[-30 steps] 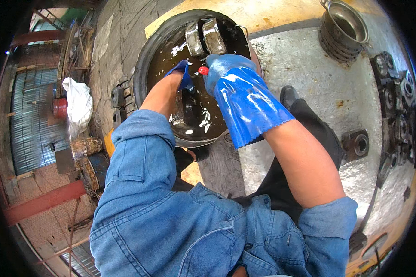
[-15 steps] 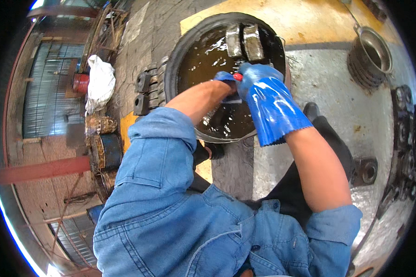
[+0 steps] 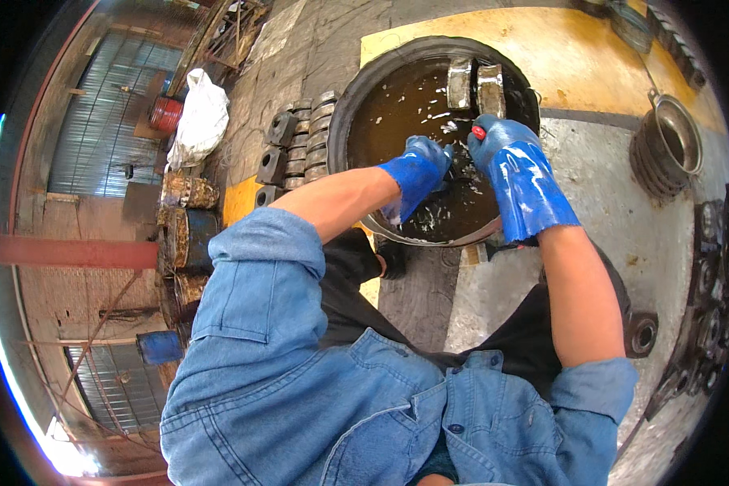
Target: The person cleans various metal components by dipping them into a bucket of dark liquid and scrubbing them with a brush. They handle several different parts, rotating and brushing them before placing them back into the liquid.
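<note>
A round black tub [image 3: 339, 134] of dark brown liquid stands in front of me, with bits of foam afloat. Both my hands wear long blue gloves and are over it. My right hand [image 3: 502, 142], at the tub's right side, is closed round a tool with a red handle end [image 3: 479, 132]; its working end is hidden. My left hand [image 3: 423, 168] is low over the liquid, fingers curled; what it grips, if anything, is hidden. Beyond my hands, two wet curved metal blocks [image 3: 460, 84] [image 3: 490, 91] rest side by side at the tub's far edge.
Rows of similar metal blocks [image 3: 320, 134] and dark holed blocks [image 3: 273, 164] sit left of the tub. A metal pot-like vessel [image 3: 656, 154] stands at right, and dark machine parts [image 3: 709, 283] line the far right. A white sack [image 3: 200, 117] lies at left.
My hands have moved apart: the left has drawn away leftward from the right, which keeps the red-handled tool. The view has shifted, so the tub appears farther right.
</note>
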`<act>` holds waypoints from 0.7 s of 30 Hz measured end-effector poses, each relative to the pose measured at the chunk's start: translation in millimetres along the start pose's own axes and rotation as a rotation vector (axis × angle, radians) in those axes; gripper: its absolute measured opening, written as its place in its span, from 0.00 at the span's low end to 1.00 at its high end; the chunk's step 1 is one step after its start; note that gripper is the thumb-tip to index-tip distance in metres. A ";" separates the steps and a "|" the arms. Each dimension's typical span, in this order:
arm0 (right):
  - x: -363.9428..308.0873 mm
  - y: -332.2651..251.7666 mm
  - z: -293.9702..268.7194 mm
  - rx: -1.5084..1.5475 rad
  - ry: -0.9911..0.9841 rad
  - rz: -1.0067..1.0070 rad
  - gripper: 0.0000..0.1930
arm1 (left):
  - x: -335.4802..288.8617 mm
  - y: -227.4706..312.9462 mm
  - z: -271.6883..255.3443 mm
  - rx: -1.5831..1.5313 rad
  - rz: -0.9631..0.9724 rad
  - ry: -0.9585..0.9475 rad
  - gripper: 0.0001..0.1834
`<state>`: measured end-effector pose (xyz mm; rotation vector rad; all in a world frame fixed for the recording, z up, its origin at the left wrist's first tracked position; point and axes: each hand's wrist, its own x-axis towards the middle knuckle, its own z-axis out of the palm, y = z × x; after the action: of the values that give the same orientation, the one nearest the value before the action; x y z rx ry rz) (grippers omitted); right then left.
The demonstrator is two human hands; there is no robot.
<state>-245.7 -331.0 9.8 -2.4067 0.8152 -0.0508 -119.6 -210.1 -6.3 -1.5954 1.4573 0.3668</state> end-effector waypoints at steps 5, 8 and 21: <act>4.2 8.2 25.5 0.176 0.152 -0.059 0.12 | 4.4 -9.1 76.9 -0.294 -0.136 0.435 0.47; 8.3 13.7 33.0 0.279 0.132 -0.029 0.11 | -9.1 -9.0 101.2 -0.309 -0.161 0.531 0.53; 34.6 -24.2 97.5 0.626 -0.164 -0.058 0.14 | -36.8 -32.9 201.2 -0.731 -0.191 0.794 0.61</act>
<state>-183.5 -284.1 -62.4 -1.8133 0.5489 -0.1112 -29.3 -36.3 -73.8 -2.6554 1.8324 0.1505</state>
